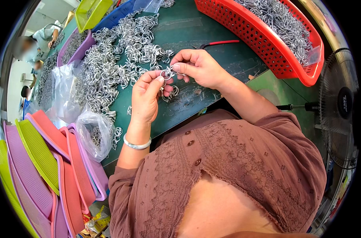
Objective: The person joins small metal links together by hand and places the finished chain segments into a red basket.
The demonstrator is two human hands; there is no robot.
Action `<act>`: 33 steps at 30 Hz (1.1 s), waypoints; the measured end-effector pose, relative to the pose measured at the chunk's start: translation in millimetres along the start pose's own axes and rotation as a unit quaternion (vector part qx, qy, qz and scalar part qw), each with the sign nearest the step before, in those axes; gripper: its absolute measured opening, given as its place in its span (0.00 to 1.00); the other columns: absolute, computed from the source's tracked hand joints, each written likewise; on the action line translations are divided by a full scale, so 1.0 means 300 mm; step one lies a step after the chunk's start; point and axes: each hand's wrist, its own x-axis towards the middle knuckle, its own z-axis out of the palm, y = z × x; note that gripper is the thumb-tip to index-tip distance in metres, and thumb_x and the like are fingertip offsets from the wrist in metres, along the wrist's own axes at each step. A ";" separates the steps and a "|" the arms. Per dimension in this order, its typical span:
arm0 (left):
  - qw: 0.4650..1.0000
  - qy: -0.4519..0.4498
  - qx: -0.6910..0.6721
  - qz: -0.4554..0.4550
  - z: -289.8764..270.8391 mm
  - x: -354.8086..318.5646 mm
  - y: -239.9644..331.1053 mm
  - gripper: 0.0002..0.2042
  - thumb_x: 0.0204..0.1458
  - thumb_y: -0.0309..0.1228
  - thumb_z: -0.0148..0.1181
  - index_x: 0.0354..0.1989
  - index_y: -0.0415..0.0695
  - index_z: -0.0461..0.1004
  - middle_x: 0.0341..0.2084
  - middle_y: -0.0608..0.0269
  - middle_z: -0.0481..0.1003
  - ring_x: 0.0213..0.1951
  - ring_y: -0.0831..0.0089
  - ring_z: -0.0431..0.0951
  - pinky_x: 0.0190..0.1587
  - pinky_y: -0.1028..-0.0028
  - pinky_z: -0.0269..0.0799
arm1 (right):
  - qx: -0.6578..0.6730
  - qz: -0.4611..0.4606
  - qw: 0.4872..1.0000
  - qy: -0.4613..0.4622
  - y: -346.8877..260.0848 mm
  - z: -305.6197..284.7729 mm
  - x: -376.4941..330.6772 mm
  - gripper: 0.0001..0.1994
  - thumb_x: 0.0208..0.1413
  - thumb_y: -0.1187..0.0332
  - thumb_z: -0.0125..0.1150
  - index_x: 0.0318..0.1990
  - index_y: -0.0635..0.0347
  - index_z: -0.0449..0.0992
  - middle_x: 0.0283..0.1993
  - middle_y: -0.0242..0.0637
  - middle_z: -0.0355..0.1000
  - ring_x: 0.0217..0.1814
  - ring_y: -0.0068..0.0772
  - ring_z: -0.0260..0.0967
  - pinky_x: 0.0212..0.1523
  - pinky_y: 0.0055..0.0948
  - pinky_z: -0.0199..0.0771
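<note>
My left hand pinches a small silver metal ring between thumb and fingers. Close against it, my right hand has its thumb and fingers closed on another small metal ring, partly covered by the fingertips. The pieces meet between the two hands, and whether they are linked I cannot tell. Just beneath the hands, a few loose rings lie on the green tabletop. A large spread-out heap of similar silver rings covers the table to the left and beyond my hands.
Red-handled pliers lie beyond my right hand. A red basket of rings stands at right, near a black fan. Stacked plastic baskets and a clear bag are at left. Other people sit far left.
</note>
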 end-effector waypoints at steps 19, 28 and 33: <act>0.991 -0.054 -0.074 -0.095 -0.036 0.019 -0.030 0.09 0.54 0.30 0.41 0.31 0.38 0.68 0.20 0.62 0.71 0.18 0.78 0.68 0.21 0.82 0.64 | -0.071 0.029 0.997 0.009 -0.033 0.011 0.019 0.08 0.47 0.68 0.59 0.29 0.64 0.70 0.20 0.27 0.66 0.17 0.12 0.58 0.16 0.12 0.58; 0.971 -0.077 -0.145 -0.173 -0.037 0.033 -0.023 0.09 0.51 0.31 0.40 0.28 0.39 0.65 0.14 0.66 0.64 0.14 0.79 0.58 0.17 0.81 0.54 | -0.109 0.102 0.987 -0.066 -0.086 0.017 0.079 0.10 0.45 0.65 0.61 0.26 0.62 0.71 0.18 0.25 0.64 0.16 0.12 0.54 0.15 0.13 0.52; 0.956 -0.102 -0.194 -0.195 -0.050 0.036 -0.031 0.09 0.51 0.32 0.41 0.29 0.40 0.64 0.14 0.67 0.63 0.14 0.80 0.57 0.17 0.82 0.52 | -0.126 0.077 0.986 -0.079 -0.064 0.021 0.118 0.09 0.44 0.66 0.61 0.23 0.62 0.71 0.17 0.24 0.63 0.18 0.13 0.55 0.16 0.15 0.52</act>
